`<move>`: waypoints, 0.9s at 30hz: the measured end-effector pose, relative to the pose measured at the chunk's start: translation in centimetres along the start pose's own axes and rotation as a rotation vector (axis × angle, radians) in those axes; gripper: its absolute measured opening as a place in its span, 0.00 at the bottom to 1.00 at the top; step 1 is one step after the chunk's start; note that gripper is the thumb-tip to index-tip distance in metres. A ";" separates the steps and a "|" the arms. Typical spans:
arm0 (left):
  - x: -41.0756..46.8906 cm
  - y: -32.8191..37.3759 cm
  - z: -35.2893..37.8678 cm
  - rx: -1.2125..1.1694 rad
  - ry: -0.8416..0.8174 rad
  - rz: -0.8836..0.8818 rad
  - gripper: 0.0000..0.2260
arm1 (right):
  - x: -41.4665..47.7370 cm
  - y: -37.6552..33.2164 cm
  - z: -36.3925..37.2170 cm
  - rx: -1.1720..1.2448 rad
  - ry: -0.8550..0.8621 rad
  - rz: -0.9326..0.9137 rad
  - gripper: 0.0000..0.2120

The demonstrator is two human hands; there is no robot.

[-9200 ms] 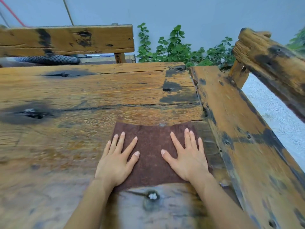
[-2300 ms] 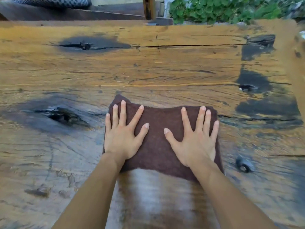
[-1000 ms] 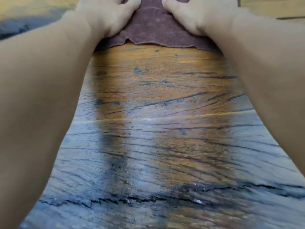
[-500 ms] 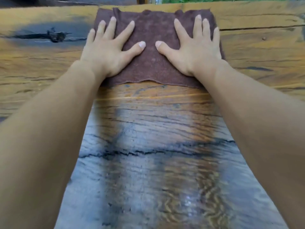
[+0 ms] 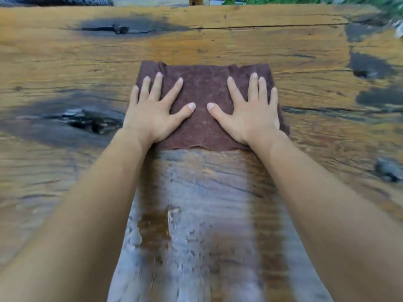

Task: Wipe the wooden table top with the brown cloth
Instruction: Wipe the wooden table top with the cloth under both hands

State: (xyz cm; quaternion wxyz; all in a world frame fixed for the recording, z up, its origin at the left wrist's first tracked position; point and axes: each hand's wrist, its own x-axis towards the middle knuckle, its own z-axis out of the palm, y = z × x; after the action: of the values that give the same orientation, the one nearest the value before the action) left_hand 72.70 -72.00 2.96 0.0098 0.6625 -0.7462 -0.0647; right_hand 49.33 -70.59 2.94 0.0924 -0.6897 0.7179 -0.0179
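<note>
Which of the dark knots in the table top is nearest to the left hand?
The large dark knot just left of the left hand; the others lie farther off.

brown cloth (image 5: 202,105) spread flat, wooden table top (image 5: 218,40)

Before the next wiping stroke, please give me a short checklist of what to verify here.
Left hand and right hand flat on the brown rectangular cloth, fingers spread: ok.
Cloth spread flat on the worn wooden table top: ok.
Wet streak nearer than the cloth shows contact: ok.
Dry wood beside the streak wiped: not ok.
Underside of cloth clean: cannot tell.
</note>
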 end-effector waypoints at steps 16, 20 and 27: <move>-26.5 1.3 1.4 -0.011 -0.040 0.007 0.37 | -26.7 -1.3 2.5 0.033 -0.042 -0.026 0.43; -30.6 1.4 1.4 -0.021 -0.018 0.013 0.36 | -30.3 -1.5 2.6 0.036 -0.048 -0.040 0.43; -36.7 1.8 1.3 -0.018 -0.018 0.011 0.35 | -36.1 -1.7 2.6 0.020 -0.047 -0.057 0.42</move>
State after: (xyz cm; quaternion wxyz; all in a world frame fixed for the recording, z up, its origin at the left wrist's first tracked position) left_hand 75.23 -35.34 4.52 0.0092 0.6575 -0.7494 -0.0774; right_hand 52.53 -34.49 4.52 0.1158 -0.7092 0.6953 -0.0114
